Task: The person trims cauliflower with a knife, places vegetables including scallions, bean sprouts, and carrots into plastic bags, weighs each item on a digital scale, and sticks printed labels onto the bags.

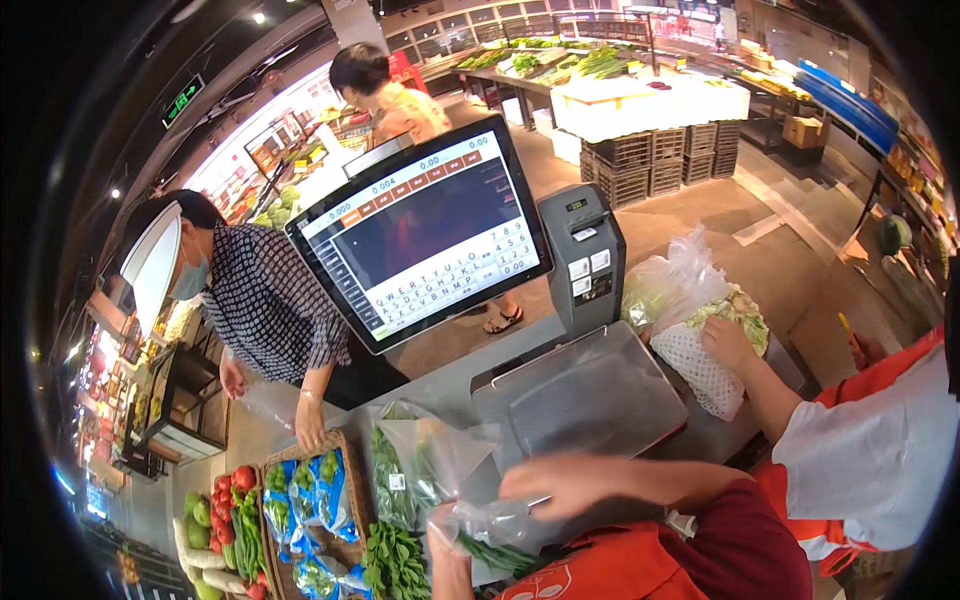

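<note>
The left hand (441,528) pinches gathered plastic of a clear bag (450,450); the right hand (558,487), blurred, hovers just right — whether it grips anything, I cannot tell. The bag lies on the bench (445,388), stretching away from the nearer left hand, leafy greens (424,485) inside. Left, a wicker basket (353,478) holds blue-wrapped vegetables (328,500).

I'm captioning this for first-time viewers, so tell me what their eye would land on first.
Probably the big tilted screen with its on-screen keyboard, standing in the middle of the picture. Below it, the left hand grips a clear plastic bag of greens, with the blurred right hand close by. At lower left, the red tomatoes and blue-wrapped vegetable packs add the strongest colour.
</note>
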### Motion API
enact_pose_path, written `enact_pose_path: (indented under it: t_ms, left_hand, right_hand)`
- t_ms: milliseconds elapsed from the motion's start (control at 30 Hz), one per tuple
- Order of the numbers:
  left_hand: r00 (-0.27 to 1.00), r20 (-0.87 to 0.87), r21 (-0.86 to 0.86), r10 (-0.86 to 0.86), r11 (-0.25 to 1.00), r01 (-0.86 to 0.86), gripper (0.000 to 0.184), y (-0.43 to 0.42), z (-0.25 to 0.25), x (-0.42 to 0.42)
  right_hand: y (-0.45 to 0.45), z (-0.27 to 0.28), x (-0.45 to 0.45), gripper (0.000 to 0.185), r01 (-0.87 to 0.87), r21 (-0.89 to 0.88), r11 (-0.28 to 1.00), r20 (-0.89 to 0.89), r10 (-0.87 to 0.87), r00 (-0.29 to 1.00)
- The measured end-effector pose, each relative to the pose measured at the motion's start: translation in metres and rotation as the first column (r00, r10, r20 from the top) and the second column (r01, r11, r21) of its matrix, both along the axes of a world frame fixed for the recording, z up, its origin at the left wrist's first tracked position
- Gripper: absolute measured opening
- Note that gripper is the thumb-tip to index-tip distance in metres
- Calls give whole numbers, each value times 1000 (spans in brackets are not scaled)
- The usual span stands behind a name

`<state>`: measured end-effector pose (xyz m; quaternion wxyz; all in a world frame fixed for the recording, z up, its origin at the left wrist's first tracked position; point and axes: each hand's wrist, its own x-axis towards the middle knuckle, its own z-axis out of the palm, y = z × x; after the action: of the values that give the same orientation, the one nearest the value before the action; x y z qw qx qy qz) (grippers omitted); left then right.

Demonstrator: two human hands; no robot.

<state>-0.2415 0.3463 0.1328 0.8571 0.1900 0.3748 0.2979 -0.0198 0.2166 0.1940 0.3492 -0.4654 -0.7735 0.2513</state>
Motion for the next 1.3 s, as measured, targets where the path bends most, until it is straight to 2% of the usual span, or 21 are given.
enact_pose_path:
  t_ms: [33, 67, 100, 133, 167, 200, 267, 367, 467, 600, 633, 700, 733, 800, 867, 933, 1000, 1100, 1200, 1267, 1300]
  left_hand:
    - [951, -306, 319, -43, 937, 145, 15, -14, 32, 8]
    - [980, -201, 155, 12, 988, 19, 19, -8, 19, 2]
    - [994, -108, 76, -6, 997, 14, 23, -1, 5, -9]
    - [1000, -16, -2, -13, 1000, 13, 30, 3, -3, -17]
    - [1000, 4, -23, -6, 1000, 6, 34, -1, 5, -15]
    - [1000, 25, -43, 4, 999, -3, 39, -8, 19, -11]
    - [989, 151, -80, -3, 997, 15, 43, -10, 19, -12]
    - [869, 494, -213, 28, 973, 89, 53, -13, 8, -22]
    - [842, 539, -210, -17, 966, 153, 56, -7, -17, -31]
    - [990, 136, -66, 33, 998, -25, 52, -20, 16, -17]
    - [992, 113, -74, 49, 996, -41, 55, -24, 29, -13]
    - [937, 348, -175, 35, 984, 28, 56, -22, 18, -18]
    - [887, 461, -216, 31, 973, 79, 57, -20, 12, -20]
    - [920, 391, -171, 7, 983, 65, 60, -22, 12, -20]
    - [919, 389, -90, -68, 990, 112, 61, -23, 22, -15]
    - [922, 375, -72, -95, 989, 131, 62, -22, 15, -16]
    - [930, 348, -61, -119, 987, 149, 63, -23, 14, -18]
    - [949, 281, -15, -144, 988, 155, 65, -23, 20, -20]
    - [955, 254, 8, -152, 988, 155, 64, -26, 23, -24]
    - [933, 331, -87, -141, 980, 179, 58, -23, 19, -29]
    - [960, 239, -72, -145, 983, 166, 60, -23, 23, -30]
  right_hand:
    - [4, 17, 32, 32, 264, -118, 957, -78, -274, 959]
    - [7, 34, 63, 27, 481, -253, 839, -167, -528, 833]
    - [22, 24, 102, 20, 701, -108, 705, -368, -684, 630]
    - [25, 42, 138, 17, 686, -381, 620, -622, -721, 306]
    - [34, 38, 174, 19, 792, -338, 509, -711, -689, 140]
    - [42, 43, 204, 27, 833, -394, 388, -633, -771, 60]
    - [51, 57, 232, 33, 760, -512, 399, -641, -767, -29]
    - [69, 57, 251, 31, 763, -542, 352, -542, -840, 3]
    - [78, 41, 269, 21, 754, -554, 355, -610, -789, -77]
    - [81, 42, 278, 12, 793, -507, 338, -547, -837, 7]
    - [83, 38, 276, 11, 786, -516, 342, -580, -814, -27]
    - [79, 39, 266, 13, 779, -524, 345, -654, -749, -109]
    - [75, 36, 250, 15, 767, -439, 467, -765, -643, -46]
    - [68, 29, 193, 18, 680, -218, 700, -891, -427, 155]
    - [64, 40, 109, 17, 515, -317, 797, -786, -524, 327]
    - [67, 33, 48, 16, 259, -435, 862, -728, -506, 462]
    - [76, 33, 10, 16, 112, -473, 874, -746, -464, 478]
    - [90, 31, -12, 20, 108, -483, 869, -693, -455, 559]
    - [102, 19, -29, 23, 405, -327, 854, -295, -500, 814]
    - [94, 35, -27, 27, 608, -212, 765, 30, -616, 787]
    - [91, 41, -23, 30, 663, -150, 734, 132, -649, 749]
